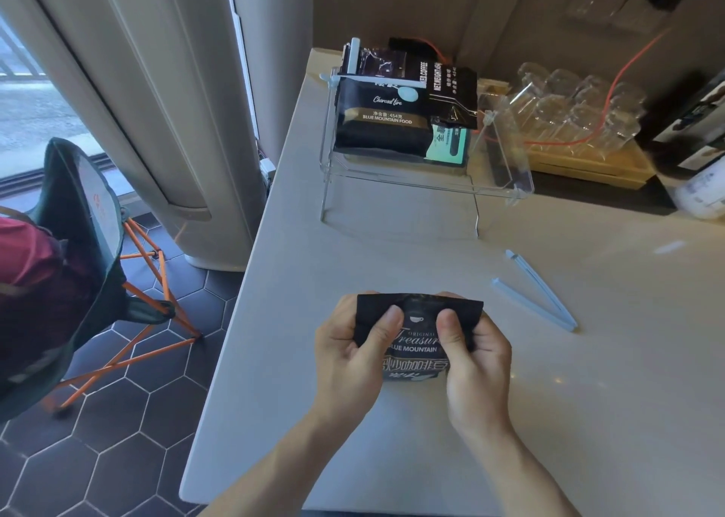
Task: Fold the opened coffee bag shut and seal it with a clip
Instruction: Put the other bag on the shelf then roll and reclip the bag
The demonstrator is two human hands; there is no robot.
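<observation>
A black coffee bag (418, 342) with white lettering stands on the pale counter (353, 457) near its front. My left hand (349, 355) grips the bag's left side, thumb pressed on its front near the top. My right hand (476, 363) grips the right side the same way. The bag's top edge is bent over toward me under both thumbs. A long pale blue sealing clip (539, 295) lies open in a V on the counter, to the right of the bag and apart from it.
A clear acrylic rack (412, 175) at the back holds several other coffee bags (382, 124), some clipped. Glass cups (569, 108) on a wooden tray stand behind it to the right. The counter's left edge drops to a tiled floor with a folding chair (86, 265).
</observation>
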